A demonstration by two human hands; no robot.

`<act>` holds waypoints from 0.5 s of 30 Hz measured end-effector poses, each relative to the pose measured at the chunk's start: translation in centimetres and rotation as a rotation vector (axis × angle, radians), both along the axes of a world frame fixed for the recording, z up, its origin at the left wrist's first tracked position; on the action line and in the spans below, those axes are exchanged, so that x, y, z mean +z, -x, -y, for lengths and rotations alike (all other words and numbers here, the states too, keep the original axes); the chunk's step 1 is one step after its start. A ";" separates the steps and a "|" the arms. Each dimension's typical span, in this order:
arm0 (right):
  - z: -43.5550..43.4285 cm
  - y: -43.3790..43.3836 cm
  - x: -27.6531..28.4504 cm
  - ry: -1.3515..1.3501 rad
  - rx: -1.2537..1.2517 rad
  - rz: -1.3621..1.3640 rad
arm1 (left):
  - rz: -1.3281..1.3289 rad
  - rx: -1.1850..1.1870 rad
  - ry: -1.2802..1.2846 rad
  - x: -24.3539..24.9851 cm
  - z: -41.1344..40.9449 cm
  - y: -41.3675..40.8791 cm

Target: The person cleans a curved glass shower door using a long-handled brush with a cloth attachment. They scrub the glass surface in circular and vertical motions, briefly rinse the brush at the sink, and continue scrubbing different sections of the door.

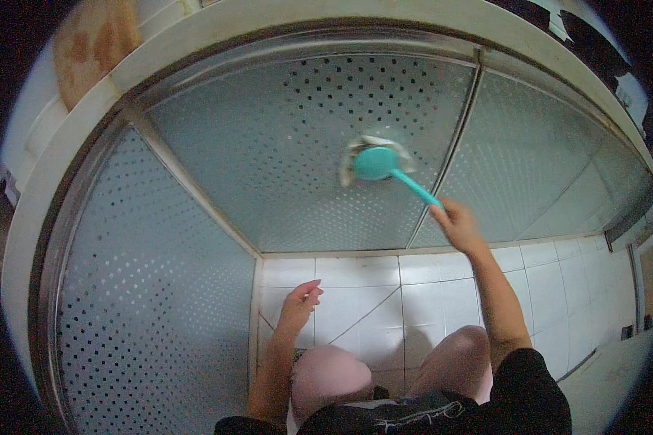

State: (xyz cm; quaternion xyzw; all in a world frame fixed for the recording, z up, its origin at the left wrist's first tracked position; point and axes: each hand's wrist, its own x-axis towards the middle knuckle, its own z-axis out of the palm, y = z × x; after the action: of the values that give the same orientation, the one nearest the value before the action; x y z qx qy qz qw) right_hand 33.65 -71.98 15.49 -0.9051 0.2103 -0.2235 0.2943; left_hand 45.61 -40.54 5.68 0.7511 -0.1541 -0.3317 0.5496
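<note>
My right hand (458, 224) grips the handle of a turquoise long-handled brush (376, 163). A whitish cloth (401, 153) shows around the edge of its round head, on the side facing the glass. The head lies against, or very close to, a frosted glass panel (239, 136) patterned with small squares, and it is slightly blurred. My left hand (303, 303) holds nothing; its fingers are loosely curled, some apart, over the white floor tiles (359, 310) and near my knee.
A second patterned glass panel (158, 326) stands on the left, meeting the front one at a metal corner post (196, 190). Another metal upright (460, 130) divides the front glass from the right-hand pane (528, 163). A pale rim (326, 16) curves along the top. A brown-stained board (95, 49) is at upper left.
</note>
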 end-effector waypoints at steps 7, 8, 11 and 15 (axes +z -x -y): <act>2.5 2.5 0.0 -0.020 -0.071 -0.031 | -0.003 -0.061 0.068 -1.7 0.5 -0.6; 1.5 1.7 0.5 -0.036 -0.060 -0.040 | -0.017 -0.050 0.071 -2.2 0.2 -0.9; -2.8 -2.2 4.3 0.053 -0.021 -0.103 | -0.020 -0.020 0.095 -3.1 -1.2 -1.4; -9.3 -9.4 6.6 0.211 0.086 -0.164 | -0.018 0.043 0.149 -4.2 -3.5 -2.2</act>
State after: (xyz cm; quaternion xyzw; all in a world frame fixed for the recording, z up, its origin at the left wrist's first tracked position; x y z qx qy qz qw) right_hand 43.05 -62.66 22.11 -0.9544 0.1700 -0.1567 0.1887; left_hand 47.81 -37.02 1.51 0.7082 -0.1572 -0.3142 0.6124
